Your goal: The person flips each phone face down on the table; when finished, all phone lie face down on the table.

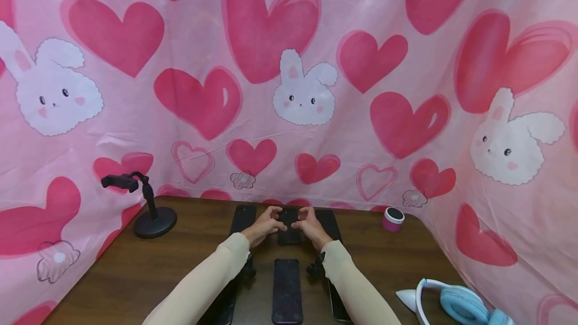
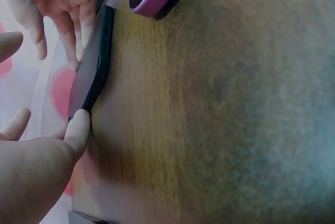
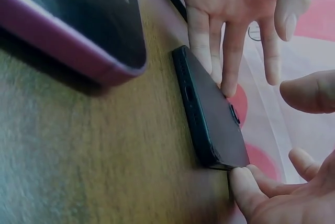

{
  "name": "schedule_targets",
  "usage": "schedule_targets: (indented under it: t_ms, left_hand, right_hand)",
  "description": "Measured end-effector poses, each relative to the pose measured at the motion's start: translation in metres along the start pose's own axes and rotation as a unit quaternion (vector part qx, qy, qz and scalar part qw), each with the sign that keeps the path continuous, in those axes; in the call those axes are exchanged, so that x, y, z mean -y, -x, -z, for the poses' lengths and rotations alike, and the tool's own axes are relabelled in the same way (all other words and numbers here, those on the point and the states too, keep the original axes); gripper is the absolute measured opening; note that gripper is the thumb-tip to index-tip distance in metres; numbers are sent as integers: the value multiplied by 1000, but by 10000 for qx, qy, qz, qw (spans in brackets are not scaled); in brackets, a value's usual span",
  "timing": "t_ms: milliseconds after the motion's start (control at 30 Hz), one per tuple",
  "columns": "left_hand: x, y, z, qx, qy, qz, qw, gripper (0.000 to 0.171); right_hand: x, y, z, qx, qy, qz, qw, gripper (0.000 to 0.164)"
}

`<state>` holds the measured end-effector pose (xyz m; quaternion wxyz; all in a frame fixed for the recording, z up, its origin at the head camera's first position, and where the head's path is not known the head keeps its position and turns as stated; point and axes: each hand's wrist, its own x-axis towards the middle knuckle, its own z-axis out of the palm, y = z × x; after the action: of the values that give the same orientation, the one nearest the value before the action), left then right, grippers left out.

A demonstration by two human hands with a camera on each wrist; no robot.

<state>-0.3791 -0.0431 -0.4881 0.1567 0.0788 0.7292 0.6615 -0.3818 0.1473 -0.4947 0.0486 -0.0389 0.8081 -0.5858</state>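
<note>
A dark smartphone (image 1: 289,235) lies at the middle of the table's far side, between both hands. My left hand (image 1: 262,227) is at its left edge; in the left wrist view a finger (image 2: 78,130) touches the phone's side. On the opposite edge is my right hand (image 1: 313,228), with its fingertips (image 3: 243,182) against the phone's corner in the right wrist view. Fingers of both hands look mostly extended, and neither is wrapped round the phone. The phone's back, with a raised camera bump (image 3: 235,113), faces up.
Other phones lie around: one at back left (image 1: 243,214), one at back right (image 1: 329,223), a purple-edged one (image 1: 287,290) in front, others partly under the forearms. A black stand (image 1: 155,220) is left; a pink jar (image 1: 393,218) and cat-ear headphones (image 1: 460,301) are right.
</note>
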Motion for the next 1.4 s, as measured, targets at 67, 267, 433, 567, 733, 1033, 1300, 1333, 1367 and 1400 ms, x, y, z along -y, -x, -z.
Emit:
schedule_targets:
  t_ms: [67,267,433,567,733,1033,1300,1333,1367,1400]
  left_hand:
    - [1,1,0,-16,12,52,10000,76]
    - [3,-1,-1,-21,-129,36,9999,74]
    - [5,0,0,-149,-208,28,9997,72]
    - [5,2,1,-295,-272,73,9992,72]
    - [1,3,1,-373,-263,70,9989,72]
    - [-12,-2,2,-441,-975,-230,9940,74]
    - [-33,-11,-15,55,-460,-1038,9935,76]
    - [-36,-11,-19,103,-439,-1093,9930,76]
    - [-38,-12,-24,140,-431,-1150,9923,75]
    - [-40,-12,-28,161,-435,-1171,9920,74]
  right_hand:
    - [-2,0,-1,3,-16,-28,10000,60]
    - [-4,1,-4,35,-190,-43,9998,60]
    - [-4,3,-8,138,-265,-68,9995,61]
    - [-3,4,-12,236,-247,-44,9994,61]
    - [0,3,-12,263,-294,7,9992,61]
    - [4,-2,5,-248,159,103,9995,60]
    - [14,-13,50,50,-1054,871,9906,63]
    - [15,-15,56,73,-1142,942,9890,62]
    - [15,-16,61,73,-1190,979,9880,61]
    - [15,-17,66,63,-1265,1002,9869,60]
